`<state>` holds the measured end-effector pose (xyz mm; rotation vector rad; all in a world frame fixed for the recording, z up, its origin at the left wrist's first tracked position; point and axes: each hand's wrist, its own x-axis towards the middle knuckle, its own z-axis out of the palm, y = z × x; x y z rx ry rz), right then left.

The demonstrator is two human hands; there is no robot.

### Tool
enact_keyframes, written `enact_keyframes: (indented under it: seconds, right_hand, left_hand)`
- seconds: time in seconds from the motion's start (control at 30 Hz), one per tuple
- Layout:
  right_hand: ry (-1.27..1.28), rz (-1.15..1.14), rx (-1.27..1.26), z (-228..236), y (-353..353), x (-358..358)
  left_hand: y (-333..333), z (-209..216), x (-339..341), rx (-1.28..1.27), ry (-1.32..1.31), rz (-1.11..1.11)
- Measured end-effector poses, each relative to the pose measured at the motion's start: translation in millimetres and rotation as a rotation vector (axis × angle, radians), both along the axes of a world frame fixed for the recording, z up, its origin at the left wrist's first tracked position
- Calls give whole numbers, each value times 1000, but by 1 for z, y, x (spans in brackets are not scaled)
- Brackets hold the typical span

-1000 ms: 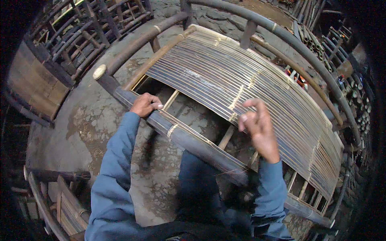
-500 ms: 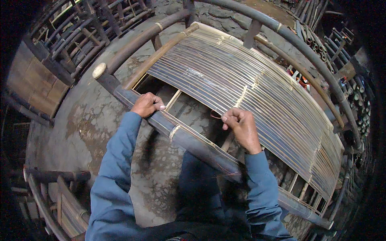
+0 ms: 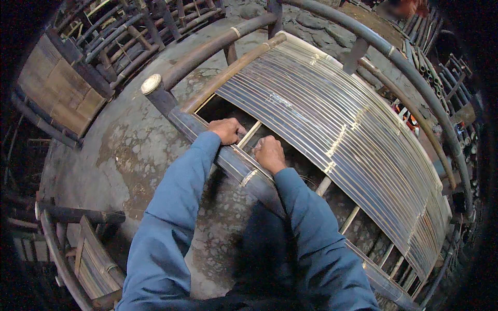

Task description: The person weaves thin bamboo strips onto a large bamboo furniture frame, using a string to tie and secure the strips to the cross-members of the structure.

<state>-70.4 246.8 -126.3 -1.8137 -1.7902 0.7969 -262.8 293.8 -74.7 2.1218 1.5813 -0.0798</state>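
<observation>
Grey, stone-patched concrete floor (image 3: 140,160), work area with bamboo all round. Nearest: two blue sleeves (image 3: 171,223) from the bottom edge. Left hand (image 3: 224,130), frame centre, fingers bent narrow at the inner edge of a dark, thick, round bamboo front rail (image 3: 232,164); right hand (image 3: 270,154) just right of it, curled nearly to a fist over the gap. Can't tell if either pinches anything; fingertips hidden. Rail slants through the middle: likely stiff, fairly heavy, smooth enough to slip, best gripped around its girth, clear of the pale wrapped binding (image 3: 249,178). Thin pale bamboo crosspiece (image 3: 251,135) between the hands: probably light, rigid, better held near its ends. Beyond, centre to right, wide brown-grey bamboo slat panel (image 3: 311,103): slats look thin, springy, maybe splitting if bent hard; support along the near edge, mind sharp edges. Farther: dark curved bamboo back rail (image 3: 389,49), upper right; dark bamboo frames (image 3: 129,39), upper left.
</observation>
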Motion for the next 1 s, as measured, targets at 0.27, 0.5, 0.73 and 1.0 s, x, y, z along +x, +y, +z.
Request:
enact_keyframes:
  seconds: [0.27, 0.5, 0.73, 1.0]
  right_hand:
    - [206, 249, -58, 24, 4, -2]
    - [1652, -13, -562, 103, -41, 142]
    - [1819, 10, -479, 126, -96, 145]
    - [1532, 264, -509, 138, -92, 82]
  left_hand:
    - [10, -21, -33, -45, -421, 10]
    - [-19, 39, -60, -86, -1262, 477]
    - [-38, 59, -51, -76, -1175, 408]
    - [-81, 112, 24, -50, -798, -199]
